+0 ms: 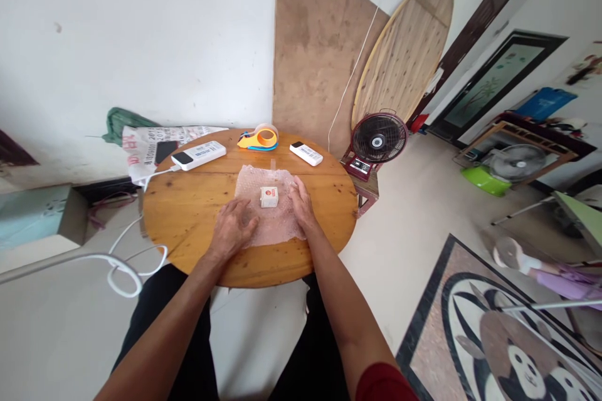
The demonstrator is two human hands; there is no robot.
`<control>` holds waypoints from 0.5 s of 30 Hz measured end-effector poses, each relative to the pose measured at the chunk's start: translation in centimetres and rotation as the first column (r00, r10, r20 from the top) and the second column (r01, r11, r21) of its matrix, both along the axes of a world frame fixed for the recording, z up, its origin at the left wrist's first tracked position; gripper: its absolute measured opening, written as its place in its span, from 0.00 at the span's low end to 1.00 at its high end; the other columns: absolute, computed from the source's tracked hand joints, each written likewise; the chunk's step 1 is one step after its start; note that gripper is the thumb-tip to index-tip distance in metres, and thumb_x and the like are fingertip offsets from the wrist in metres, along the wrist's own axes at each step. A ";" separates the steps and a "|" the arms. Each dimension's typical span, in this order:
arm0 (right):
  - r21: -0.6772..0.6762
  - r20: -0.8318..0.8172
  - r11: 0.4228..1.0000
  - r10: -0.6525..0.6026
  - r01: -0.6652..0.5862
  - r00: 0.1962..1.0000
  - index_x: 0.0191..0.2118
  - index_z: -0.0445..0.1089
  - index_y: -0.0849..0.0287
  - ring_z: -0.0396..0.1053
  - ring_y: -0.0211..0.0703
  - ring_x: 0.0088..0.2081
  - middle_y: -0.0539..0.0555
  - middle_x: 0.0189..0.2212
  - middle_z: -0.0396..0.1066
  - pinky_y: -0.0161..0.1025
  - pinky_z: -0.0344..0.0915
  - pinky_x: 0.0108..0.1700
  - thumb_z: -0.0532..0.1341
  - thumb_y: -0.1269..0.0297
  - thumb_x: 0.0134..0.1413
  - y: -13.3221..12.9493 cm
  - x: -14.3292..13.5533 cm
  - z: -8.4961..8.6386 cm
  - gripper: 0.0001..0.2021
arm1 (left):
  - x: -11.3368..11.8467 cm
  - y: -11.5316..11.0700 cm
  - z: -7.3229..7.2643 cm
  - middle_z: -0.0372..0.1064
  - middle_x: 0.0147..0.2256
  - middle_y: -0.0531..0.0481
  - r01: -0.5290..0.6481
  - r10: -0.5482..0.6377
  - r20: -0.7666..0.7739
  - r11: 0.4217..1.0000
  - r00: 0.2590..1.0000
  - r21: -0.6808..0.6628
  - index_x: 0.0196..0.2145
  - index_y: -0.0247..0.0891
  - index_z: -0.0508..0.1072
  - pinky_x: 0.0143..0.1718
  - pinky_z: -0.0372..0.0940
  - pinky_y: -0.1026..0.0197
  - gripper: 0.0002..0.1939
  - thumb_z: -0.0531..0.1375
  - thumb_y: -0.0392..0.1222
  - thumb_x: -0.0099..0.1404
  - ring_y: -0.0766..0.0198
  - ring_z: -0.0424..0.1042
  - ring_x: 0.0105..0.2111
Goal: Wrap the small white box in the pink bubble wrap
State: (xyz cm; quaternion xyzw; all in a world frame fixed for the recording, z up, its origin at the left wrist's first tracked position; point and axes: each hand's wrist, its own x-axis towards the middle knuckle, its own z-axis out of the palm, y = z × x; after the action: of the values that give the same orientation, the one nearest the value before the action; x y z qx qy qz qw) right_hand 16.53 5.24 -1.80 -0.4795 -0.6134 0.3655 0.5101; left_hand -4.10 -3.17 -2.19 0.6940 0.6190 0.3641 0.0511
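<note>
So the small white box (269,197) sits in the middle of a bubble wrap sheet (263,225) on the round wooden table (188,207), right between both hands. Left hand (234,229) lies flat and open on the wrap, just beside the box; right hand (301,203) is open too, fingers nearly touching it.

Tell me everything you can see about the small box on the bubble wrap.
The small box is white cardboard by the look, closed, with a red-orange mark on its near face. It sits flat near the middle of the pinkish bubble wrap sheet. The left hand and right hand flank it, palms on the wrap, not touching it.
</note>
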 end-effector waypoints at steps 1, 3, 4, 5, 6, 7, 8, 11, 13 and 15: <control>0.002 0.000 1.000 0.001 -0.001 1.000 0.65 0.56 0.54 0.62 0.48 0.60 0.56 0.63 0.59 0.47 0.57 0.64 0.53 0.48 0.62 0.1 0.0 0.0 0.29 | 0.0 0.0 -0.1 0.68 0.53 0.38 0.002 -0.002 0.013 1.000 1.000 0.016 0.51 0.34 0.70 0.59 0.58 0.47 0.24 0.56 0.49 0.61 0.48 0.64 0.57; 0.000 -0.004 1.000 0.003 -0.003 1.000 0.65 0.57 0.54 0.62 0.48 0.61 0.56 0.63 0.59 0.47 0.56 0.64 0.53 0.48 0.62 0.2 0.0 -0.2 0.29 | -0.1 0.1 -0.2 0.70 0.52 0.39 0.017 -0.020 0.047 0.998 0.999 0.062 0.49 0.35 0.72 0.59 0.58 0.48 0.22 0.56 0.49 0.61 0.49 0.65 0.56; -0.001 -0.008 1.000 0.002 -0.002 1.000 0.64 0.57 0.53 0.62 0.48 0.61 0.56 0.63 0.59 0.47 0.56 0.64 0.53 0.48 0.62 0.3 0.0 -0.3 0.29 | -0.2 0.2 -0.3 0.70 0.51 0.39 0.023 -0.029 0.067 0.996 0.997 0.091 0.47 0.35 0.73 0.59 0.58 0.48 0.20 0.56 0.48 0.61 0.50 0.66 0.55; -0.003 -0.013 1.000 0.002 -0.002 1.000 0.64 0.57 0.53 0.62 0.47 0.61 0.55 0.63 0.60 0.47 0.56 0.64 0.53 0.48 0.61 0.3 0.0 -0.3 0.28 | -0.2 0.2 -0.3 0.71 0.50 0.40 0.026 -0.036 0.086 0.992 0.996 0.120 0.45 0.36 0.74 0.59 0.58 0.48 0.19 0.56 0.48 0.62 0.51 0.66 0.54; -0.004 -0.017 1.000 0.002 -0.002 1.000 0.64 0.58 0.53 0.62 0.47 0.61 0.55 0.63 0.60 0.47 0.56 0.64 0.53 0.48 0.61 0.4 0.0 -0.4 0.28 | -0.3 0.1 -0.2 0.71 0.49 0.41 0.022 -0.037 0.102 0.989 0.994 0.145 0.44 0.37 0.74 0.58 0.58 0.48 0.17 0.55 0.47 0.62 0.52 0.67 0.53; -0.005 -0.023 1.000 0.002 -0.002 1.000 0.64 0.58 0.52 0.61 0.47 0.61 0.55 0.63 0.60 0.47 0.56 0.64 0.53 0.49 0.61 0.5 0.0 -0.4 0.28 | -0.3 0.0 0.0 0.72 0.48 0.42 0.015 -0.034 0.113 0.986 0.993 0.165 0.43 0.37 0.75 0.58 0.59 0.48 0.16 0.55 0.47 0.62 0.52 0.68 0.52; -0.008 -0.028 1.000 0.001 -0.001 1.000 0.64 0.58 0.52 0.61 0.47 0.61 0.54 0.63 0.60 0.47 0.56 0.64 0.53 0.49 0.61 0.5 0.0 -0.5 0.28 | -0.3 -0.2 0.2 0.72 0.47 0.42 0.007 -0.028 0.116 0.984 0.993 0.178 0.42 0.37 0.75 0.57 0.59 0.48 0.15 0.55 0.47 0.62 0.52 0.68 0.51; -0.020 -0.040 1.000 -0.013 0.012 0.999 0.63 0.59 0.52 0.61 0.47 0.62 0.54 0.63 0.60 0.48 0.57 0.64 0.53 0.49 0.61 0.6 -0.1 -0.5 0.27 | -0.2 -1.3 1.5 0.73 0.45 0.43 0.019 -0.035 0.084 0.983 0.996 0.182 0.40 0.38 0.76 0.55 0.61 0.47 0.14 0.55 0.47 0.63 0.52 0.70 0.48; -0.020 -0.052 1.000 -0.014 0.013 0.999 0.63 0.59 0.52 0.61 0.47 0.61 0.54 0.63 0.61 0.48 0.57 0.64 0.53 0.49 0.61 0.7 -0.1 -0.6 0.27 | 0.0 -2.5 2.6 0.74 0.43 0.43 0.075 -0.080 0.028 0.985 0.996 0.158 0.40 0.38 0.76 0.54 0.61 0.47 0.14 0.56 0.47 0.63 0.51 0.70 0.48; -0.012 -0.063 1.000 -0.005 0.005 0.998 0.63 0.59 0.52 0.62 0.47 0.60 0.54 0.63 0.60 0.47 0.57 0.63 0.53 0.49 0.61 0.6 -0.1 -0.6 0.27 | 0.4 -3.7 3.7 0.74 0.45 0.44 0.190 -0.183 -0.074 0.975 0.980 0.114 0.40 0.40 0.77 0.56 0.59 0.46 0.14 0.58 0.48 0.62 0.50 0.68 0.51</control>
State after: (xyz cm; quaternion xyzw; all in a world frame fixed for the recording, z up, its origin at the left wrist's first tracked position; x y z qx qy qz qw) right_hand 16.44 5.87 -2.42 -0.4724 -0.5937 0.3827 0.5272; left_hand -3.69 -6.83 1.52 0.7620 0.5293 0.3724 0.0237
